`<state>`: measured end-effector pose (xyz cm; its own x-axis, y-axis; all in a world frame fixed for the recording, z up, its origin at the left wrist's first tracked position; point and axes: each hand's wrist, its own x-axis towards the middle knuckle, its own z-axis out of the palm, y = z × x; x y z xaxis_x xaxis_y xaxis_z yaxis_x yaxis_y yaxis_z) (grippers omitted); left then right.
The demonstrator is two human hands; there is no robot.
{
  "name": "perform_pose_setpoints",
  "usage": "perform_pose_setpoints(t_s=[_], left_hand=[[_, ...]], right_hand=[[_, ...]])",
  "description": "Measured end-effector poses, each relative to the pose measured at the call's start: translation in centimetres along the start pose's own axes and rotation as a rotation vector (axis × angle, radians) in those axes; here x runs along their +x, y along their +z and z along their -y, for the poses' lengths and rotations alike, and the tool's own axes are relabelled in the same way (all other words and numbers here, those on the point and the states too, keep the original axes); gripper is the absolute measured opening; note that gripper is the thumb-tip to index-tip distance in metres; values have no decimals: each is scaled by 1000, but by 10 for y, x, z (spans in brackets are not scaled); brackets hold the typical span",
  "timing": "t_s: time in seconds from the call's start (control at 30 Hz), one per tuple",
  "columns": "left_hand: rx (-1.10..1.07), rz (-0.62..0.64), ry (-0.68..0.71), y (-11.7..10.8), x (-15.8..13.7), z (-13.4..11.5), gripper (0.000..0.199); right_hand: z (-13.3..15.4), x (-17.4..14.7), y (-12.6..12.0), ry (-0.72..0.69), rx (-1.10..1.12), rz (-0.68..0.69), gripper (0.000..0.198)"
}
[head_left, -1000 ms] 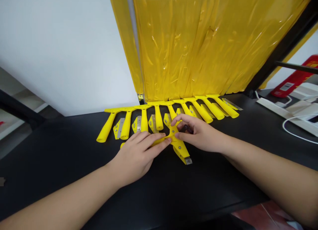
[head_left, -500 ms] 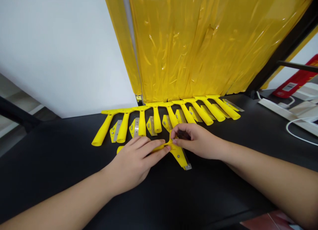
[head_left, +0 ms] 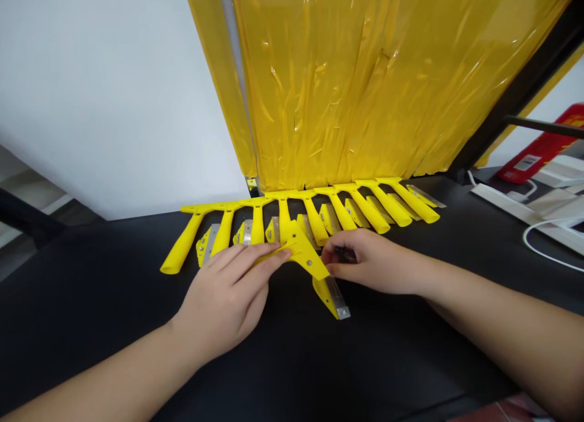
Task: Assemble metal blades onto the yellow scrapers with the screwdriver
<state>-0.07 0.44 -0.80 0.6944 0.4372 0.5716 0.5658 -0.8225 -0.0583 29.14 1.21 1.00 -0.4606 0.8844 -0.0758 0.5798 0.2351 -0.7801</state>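
My left hand (head_left: 232, 288) is closed around the grip of a yellow plastic scraper handle (head_left: 306, 259), with thumb and fingers near its neck. The flared head of the handle points right and shows a screw. Partly under that head lies a yellow plate with a metal scraper blade (head_left: 336, 298), its lower end sticking out toward me. My right hand (head_left: 365, 261) has fingers curled at the blade plate's far end, thumb and fingertips pinching there. The handle's head hides part of the plate, and my left hand covers most of the grip.
Behind my hands, several yellow scraper handles (head_left: 182, 242) stand in a row on the black table (head_left: 114, 325), with blade plates (head_left: 208, 244) between them. A yellow plastic curtain (head_left: 319, 106) hangs at the back. A red package (head_left: 538, 145) and a white cable (head_left: 529, 242) are at right.
The handle in my left hand has come away from the blade plate and shifted left and up. The blade plate stays near the same spot by my right fingers.
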Motion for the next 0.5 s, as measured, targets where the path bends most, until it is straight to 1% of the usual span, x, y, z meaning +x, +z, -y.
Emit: perform_pose_setpoints(t_s=[0.1, 0.2, 0.3, 0.37, 0.43, 0.5], left_hand=[[-10, 15, 19, 0, 0, 0, 45], [-9, 31, 25, 1, -1, 0, 45], [11, 45, 33, 2, 0, 0, 45], [22, 48, 41, 3, 0, 0, 44], [27, 47, 48, 3, 0, 0, 43], [27, 51, 49, 3, 0, 0, 44]], right_hand=[[-3, 1, 9, 29, -49, 50, 9], [-5, 3, 12, 20, -29, 29, 7], [-6, 6, 8, 3, 110, -47, 13], [-6, 6, 6, -22, 206, -74, 14], [-5, 4, 7, -43, 266, -65, 15], [-3, 1, 9, -37, 313, -36, 22]])
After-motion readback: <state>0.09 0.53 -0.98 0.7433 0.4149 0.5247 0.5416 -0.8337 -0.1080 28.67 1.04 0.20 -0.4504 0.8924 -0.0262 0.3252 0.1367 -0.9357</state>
